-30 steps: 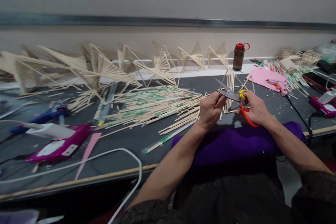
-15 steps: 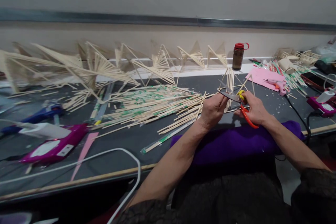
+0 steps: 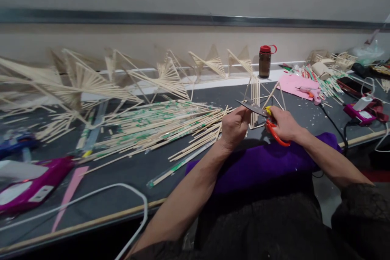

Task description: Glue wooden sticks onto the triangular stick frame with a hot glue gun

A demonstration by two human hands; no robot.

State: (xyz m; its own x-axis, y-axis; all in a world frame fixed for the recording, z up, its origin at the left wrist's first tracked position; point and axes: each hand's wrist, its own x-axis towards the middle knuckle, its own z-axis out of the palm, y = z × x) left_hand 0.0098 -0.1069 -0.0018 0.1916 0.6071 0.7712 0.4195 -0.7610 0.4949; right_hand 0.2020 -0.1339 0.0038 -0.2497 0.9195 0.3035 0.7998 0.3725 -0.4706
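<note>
In the head view, my right hand [image 3: 284,124] is closed round the handles of a pair of scissors [image 3: 276,134], red-orange and yellow. The blades point left, slightly parted and blurred, just above the fingertips of my left hand [image 3: 234,128]. That left hand is pinched closed; what it holds, if anything, is hidden. Right behind both hands, a small frame of thin wooden sticks [image 3: 255,91] lies on the dark table, with slanting sticks at its right. Loose wooden sticks [image 3: 195,146] fan out left of my left hand.
Twisted stick structures [image 3: 167,77] line the wall. A red-capped bottle [image 3: 265,63] stands behind the frame. Right of it lie pink paper [image 3: 292,83], a pink glue gun [image 3: 315,95] and a phone [image 3: 353,86]. A magenta power strip [image 3: 39,187] and white cable [image 3: 122,185] are at left. Purple cloth [image 3: 258,166] covers the front edge.
My view has turned right, so the table's things appear farther left. The scissors remain in my right hand, their blades looking closer together. My left hand stays pinched beside them.
</note>
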